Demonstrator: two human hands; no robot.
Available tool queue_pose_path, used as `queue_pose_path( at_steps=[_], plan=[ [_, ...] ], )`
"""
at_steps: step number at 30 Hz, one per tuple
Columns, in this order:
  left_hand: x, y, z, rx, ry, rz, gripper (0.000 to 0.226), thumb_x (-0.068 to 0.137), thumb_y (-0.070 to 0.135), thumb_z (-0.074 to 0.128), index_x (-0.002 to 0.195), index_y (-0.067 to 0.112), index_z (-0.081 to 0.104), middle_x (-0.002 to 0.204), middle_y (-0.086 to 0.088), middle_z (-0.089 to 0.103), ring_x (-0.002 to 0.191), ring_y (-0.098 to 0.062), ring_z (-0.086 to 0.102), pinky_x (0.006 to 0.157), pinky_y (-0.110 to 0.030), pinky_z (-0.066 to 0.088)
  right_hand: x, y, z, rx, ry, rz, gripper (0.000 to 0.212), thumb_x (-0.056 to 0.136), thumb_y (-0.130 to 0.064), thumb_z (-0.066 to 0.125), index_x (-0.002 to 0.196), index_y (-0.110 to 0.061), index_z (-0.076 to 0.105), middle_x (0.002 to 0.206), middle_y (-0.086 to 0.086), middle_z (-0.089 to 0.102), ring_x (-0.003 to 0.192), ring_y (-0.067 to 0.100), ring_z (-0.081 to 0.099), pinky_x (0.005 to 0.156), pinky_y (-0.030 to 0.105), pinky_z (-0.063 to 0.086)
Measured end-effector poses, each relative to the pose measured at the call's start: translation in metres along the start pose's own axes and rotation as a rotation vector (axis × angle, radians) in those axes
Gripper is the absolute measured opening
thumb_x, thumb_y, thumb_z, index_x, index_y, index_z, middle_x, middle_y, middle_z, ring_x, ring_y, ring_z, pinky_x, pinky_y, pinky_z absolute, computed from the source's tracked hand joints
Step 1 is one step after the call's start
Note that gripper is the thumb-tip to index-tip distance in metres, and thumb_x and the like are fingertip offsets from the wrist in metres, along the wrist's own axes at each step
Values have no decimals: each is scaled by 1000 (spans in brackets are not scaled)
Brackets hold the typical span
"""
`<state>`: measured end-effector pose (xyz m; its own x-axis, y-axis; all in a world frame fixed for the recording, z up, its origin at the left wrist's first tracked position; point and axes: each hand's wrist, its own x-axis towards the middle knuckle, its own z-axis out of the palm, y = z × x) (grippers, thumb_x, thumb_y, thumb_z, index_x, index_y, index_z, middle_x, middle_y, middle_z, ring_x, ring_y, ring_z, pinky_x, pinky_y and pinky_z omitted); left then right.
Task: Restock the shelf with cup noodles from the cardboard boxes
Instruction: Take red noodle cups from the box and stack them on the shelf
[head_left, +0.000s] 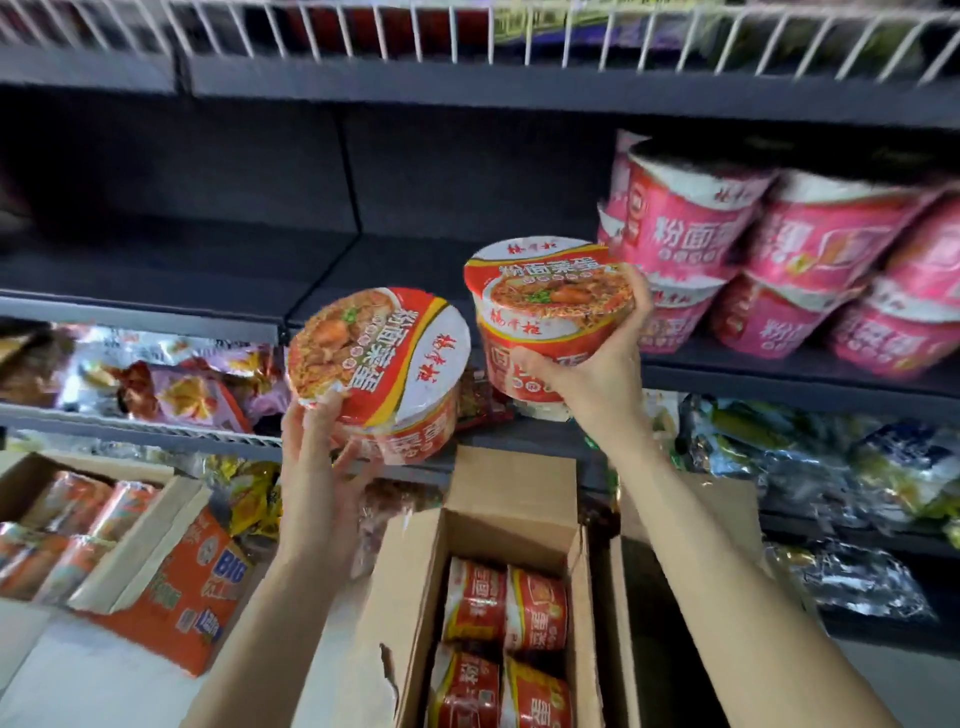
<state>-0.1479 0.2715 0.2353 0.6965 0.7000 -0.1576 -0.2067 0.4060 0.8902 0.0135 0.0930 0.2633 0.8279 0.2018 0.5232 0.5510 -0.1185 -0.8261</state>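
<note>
The dark metal shelf (218, 270) runs across the middle of the frame. Its left and centre stretch is bare, while the right end already carries stacked pink cup noodles (779, 270), two layers high. So the restocking looks, at a guess, well under halfway on this tier.

At the bottom centre the open brown cardboard box (410, 597) still shows at least four red cup noodles (506, 644), so plenty is left to move. A second orange printed carton (176, 587) at lower left also holds wrapped packs.

Left of centre, the left hand (317, 457) grips a red cup noodle bowl with a white-and-red foil lid (379, 353) from below, the lid tilted toward the camera and clear of the shelf. Right of centre, the right hand (597, 358) wraps round a second red cup noodle bowl (545, 312), held upright just beside the pink stack and seemingly about to be set down there.
</note>
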Motion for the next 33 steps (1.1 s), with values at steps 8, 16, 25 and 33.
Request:
queue_pose_path(
  at_steps=[8,16,25,33],
  plan=[
    [55,39,64,-32,-87,30,54,84,47,64,133,32,45,124,2,61,113,-22,58,89,-42,50,70,54,58,-136,92,174,109,79,-22,77,152,-11,-3,157,14,14,145,25,18,117,33,19],
    [70,50,138,-53,-190,126,56,83,48,64,133,33,44,122,8,61,110,-15,61,87,-38,56,46,-16,34,-172,-43,-210,66,92,-16,61,146,-16,24,145,-8,30,135,-5,26,107,7,21],
    [111,26,184,363,-334,153,55,91,54,49,141,36,37,137,4,48,109,-5,54,82,-24,45,104,6,19,-269,-101,3,72,96,-39,50,152,-23,8,151,-1,32,136,12,36,111,42,37],
    [141,-5,203,307,-410,98,47,98,32,44,143,31,34,129,6,57,112,-11,57,96,-35,48,99,41,23,-676,-92,-212,75,96,-26,51,152,-10,4,154,18,18,126,25,50,93,31,48]
  ],
)
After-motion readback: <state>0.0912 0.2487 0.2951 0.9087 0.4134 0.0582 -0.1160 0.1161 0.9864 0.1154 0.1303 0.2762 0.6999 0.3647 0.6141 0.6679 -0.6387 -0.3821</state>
